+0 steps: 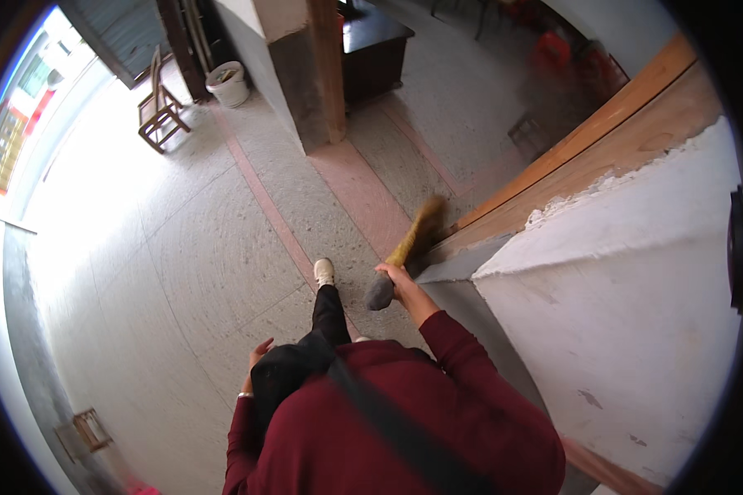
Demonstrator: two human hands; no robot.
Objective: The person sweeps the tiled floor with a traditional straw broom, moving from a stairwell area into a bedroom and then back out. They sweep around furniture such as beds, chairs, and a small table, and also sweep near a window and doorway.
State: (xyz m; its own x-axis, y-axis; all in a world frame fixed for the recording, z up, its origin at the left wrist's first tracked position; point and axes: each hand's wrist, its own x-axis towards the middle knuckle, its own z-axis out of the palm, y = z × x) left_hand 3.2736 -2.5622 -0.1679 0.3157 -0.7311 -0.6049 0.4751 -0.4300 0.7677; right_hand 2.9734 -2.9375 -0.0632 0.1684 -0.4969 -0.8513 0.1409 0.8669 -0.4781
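Note:
My right hand (399, 281) is closed round a short straw broom (406, 242). Its rounded grey butt end sticks out below my fist, and the yellow straw part points forward. The brownish far end is smeared by motion, close to the foot of the wooden door frame (545, 177). My left hand (259, 356) hangs low at my left side, beside a black bag (289, 375) that covers part of it. The fingers that show look stretched out, with nothing visible in them.
A white wall with a rough plaster edge (603, 223) stands close on my right. Ahead rises a pillar (301, 91) with a dark cabinet (377, 54) behind it. A wooden chair (158, 111) and a white bucket (227, 85) stand at the far left. Red stools (551, 51) are far right.

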